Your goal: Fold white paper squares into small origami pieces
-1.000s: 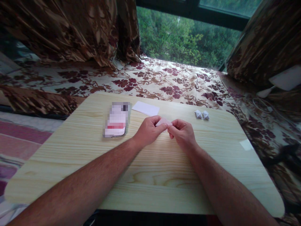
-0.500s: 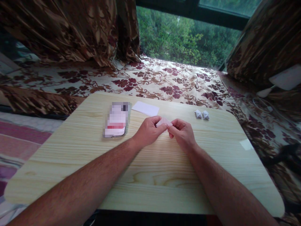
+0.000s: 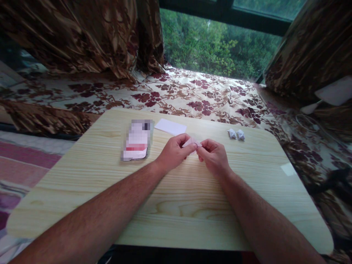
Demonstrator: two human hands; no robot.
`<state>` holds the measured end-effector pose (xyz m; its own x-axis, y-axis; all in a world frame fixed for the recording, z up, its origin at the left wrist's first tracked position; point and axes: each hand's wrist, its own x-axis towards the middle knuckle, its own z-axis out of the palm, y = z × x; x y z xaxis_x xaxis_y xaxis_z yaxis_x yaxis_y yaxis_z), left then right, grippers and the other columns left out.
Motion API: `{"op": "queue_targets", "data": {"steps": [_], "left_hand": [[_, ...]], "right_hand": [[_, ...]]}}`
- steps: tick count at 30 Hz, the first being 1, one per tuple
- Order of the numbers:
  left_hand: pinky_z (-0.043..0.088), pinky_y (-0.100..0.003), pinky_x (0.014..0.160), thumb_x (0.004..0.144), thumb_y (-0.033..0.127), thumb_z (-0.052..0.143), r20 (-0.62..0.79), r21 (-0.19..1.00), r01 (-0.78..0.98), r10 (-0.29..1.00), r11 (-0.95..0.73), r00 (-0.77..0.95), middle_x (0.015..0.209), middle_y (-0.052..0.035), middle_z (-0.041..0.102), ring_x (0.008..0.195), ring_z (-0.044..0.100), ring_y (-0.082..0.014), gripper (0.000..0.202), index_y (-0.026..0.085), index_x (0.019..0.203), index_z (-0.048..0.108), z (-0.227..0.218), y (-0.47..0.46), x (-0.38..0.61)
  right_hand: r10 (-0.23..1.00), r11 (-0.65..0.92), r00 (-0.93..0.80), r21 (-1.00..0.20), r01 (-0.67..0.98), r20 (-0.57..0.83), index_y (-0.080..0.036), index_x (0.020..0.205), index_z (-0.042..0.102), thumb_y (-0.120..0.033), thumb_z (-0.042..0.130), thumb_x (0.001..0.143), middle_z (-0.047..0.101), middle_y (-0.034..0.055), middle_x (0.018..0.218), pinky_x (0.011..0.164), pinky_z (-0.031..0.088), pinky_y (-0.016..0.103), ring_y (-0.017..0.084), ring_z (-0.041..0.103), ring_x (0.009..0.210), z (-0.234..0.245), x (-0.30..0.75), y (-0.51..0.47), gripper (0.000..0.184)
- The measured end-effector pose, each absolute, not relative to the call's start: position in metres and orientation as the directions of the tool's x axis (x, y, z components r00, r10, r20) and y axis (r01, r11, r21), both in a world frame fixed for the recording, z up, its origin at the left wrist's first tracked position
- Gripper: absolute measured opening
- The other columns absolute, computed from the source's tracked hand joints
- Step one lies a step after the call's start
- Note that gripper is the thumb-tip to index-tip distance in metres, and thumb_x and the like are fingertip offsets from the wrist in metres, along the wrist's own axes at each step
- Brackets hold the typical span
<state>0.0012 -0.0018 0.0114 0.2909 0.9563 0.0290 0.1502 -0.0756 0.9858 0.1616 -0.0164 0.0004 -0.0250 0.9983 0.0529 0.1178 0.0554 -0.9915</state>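
Observation:
Both my hands meet over the middle of a pale wooden table [image 3: 176,205]. My left hand [image 3: 174,152] and my right hand [image 3: 213,156] are each closed in a pinch on a small folded piece of pale paper [image 3: 191,141] held between them, just above the tabletop. Most of the paper is hidden by my fingers. A flat white paper slip [image 3: 170,127] lies on the table just beyond my left hand. Two small folded white paper shapes [image 3: 236,134] sit side by side further right.
A phone-sized object [image 3: 136,141] lies to the left of my left hand. A small white scrap [image 3: 288,169] rests near the table's right edge. Flowered cloth [image 3: 192,95] and curtains [image 3: 82,36] surround the table, with a window [image 3: 214,44] behind.
None of the things on the table has moved. My fingers have shifted slightly on the folded paper, and the view has dropped a touch.

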Motion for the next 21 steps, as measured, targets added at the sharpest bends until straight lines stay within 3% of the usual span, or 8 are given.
{"op": "queue_targets", "data": {"steps": [12,21], "left_hand": [[0.029,-0.022,0.050,0.080,0.042,0.064,0.029,0.958,0.268,0.963,-0.103,0.266,0.056,0.0040,0.048,0.053,0.040,-0.0093,0.030,0.015,0.069,0.058,0.0110,-0.0011,0.0010],[0.031,-0.023,0.052,0.081,0.034,0.063,0.063,0.977,0.177,0.954,-0.119,0.293,0.061,0.0032,0.052,0.055,0.042,-0.0098,0.022,0.014,0.086,0.066,0.0069,-0.0008,0.0011]], "right_hand": [[0.995,0.101,-0.028,-0.977,0.188,0.098,-0.018,0.067,0.059,-0.033,0.067,0.078,0.054,-0.0040,0.050,0.042,0.027,0.023,0.008,0.042,0.043,-0.0044,0.1621,-0.0170,0.019],[0.995,0.102,-0.039,-0.978,0.183,0.097,-0.018,0.068,0.060,-0.032,0.066,0.077,0.054,-0.0038,0.051,0.042,0.028,0.023,0.008,0.042,0.044,-0.0031,0.1605,-0.0191,0.018]]}}
